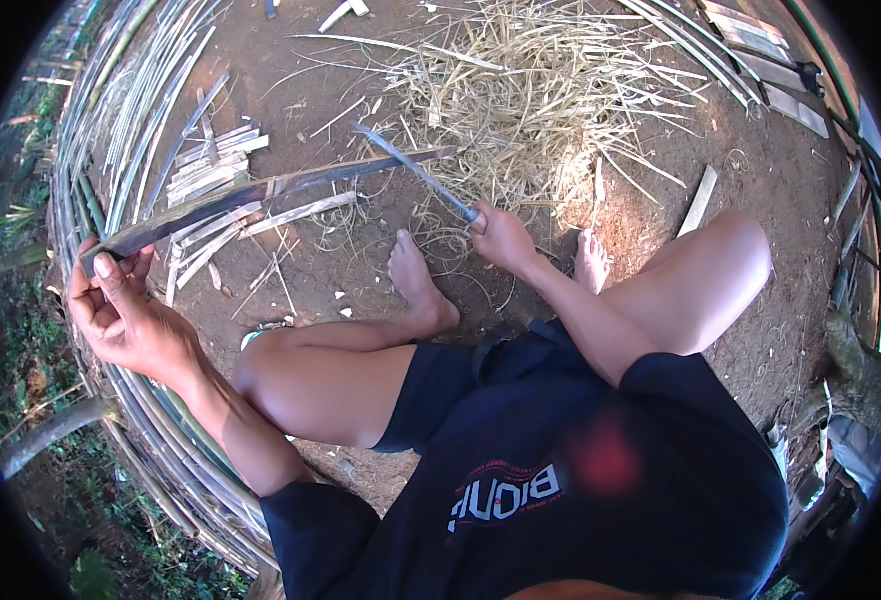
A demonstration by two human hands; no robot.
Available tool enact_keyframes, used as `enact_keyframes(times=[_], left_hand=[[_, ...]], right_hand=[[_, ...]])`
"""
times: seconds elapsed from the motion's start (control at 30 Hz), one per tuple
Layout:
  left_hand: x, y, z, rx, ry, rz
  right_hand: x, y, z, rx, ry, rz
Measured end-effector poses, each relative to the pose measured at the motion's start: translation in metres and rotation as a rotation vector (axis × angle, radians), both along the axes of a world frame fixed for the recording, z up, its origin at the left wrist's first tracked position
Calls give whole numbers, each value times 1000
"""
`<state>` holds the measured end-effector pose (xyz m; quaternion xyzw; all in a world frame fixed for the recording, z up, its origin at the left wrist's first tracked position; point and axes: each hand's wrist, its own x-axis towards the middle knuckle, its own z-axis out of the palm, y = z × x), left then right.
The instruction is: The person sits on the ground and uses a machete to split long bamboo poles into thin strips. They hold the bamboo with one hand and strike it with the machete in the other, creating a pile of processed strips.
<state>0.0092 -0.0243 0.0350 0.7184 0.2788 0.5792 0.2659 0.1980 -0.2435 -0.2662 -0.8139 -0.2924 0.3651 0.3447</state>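
Observation:
My left hand (pixel 131 315) is closed round the near end of a long, dark strip of split bamboo (pixel 261 192). The strip slants away to the right, its far end lying over the edge of the pale shavings. In my right hand (pixel 504 240) is the handle of a knife, bluish where it shows past my fingers. The knife's long, narrow blade (pixel 416 170) points up and to the left and crosses the strip in view near its far end. Whether blade and strip touch, I cannot tell.
A heap of pale shavings (pixel 531 110) spreads over the dirt floor beyond my feet. Short split pieces (pixel 206 170) are stacked at the left, with long bamboo strips (pixel 146 100) behind them. A pale slat (pixel 698 200) lies by my right knee. Poles edge the left side.

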Motion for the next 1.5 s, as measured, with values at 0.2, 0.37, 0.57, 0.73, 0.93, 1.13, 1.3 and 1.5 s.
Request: enact_keyframes(times=[0.2,0.37,0.57,0.73,0.93,1.13,1.3,1.5], left_hand=[[0,10,-5,-32,-35,38],[1,17,-6,-174,-133,63],[0,2,-4,-236,-128,-142],[11,-29,-3,-170,-57,-184],[11,-38,-6,-112,-12,-192],[4,-53,-14,-104,-51,-286],[4,-48,-14,-61,-2,-342],[1,-58,-18,3,16,-378]], right_hand=[[37,-9,-42,-243,132,-66],[-8,5,-35,32,-60,-81],[4,12,31,-75,312,-120],[-37,10,142,406,188,153],[-31,12,130,348,87,74],[-38,-33,153,503,90,182],[-24,-27,138,379,122,105],[-33,-33,139,373,107,91]])
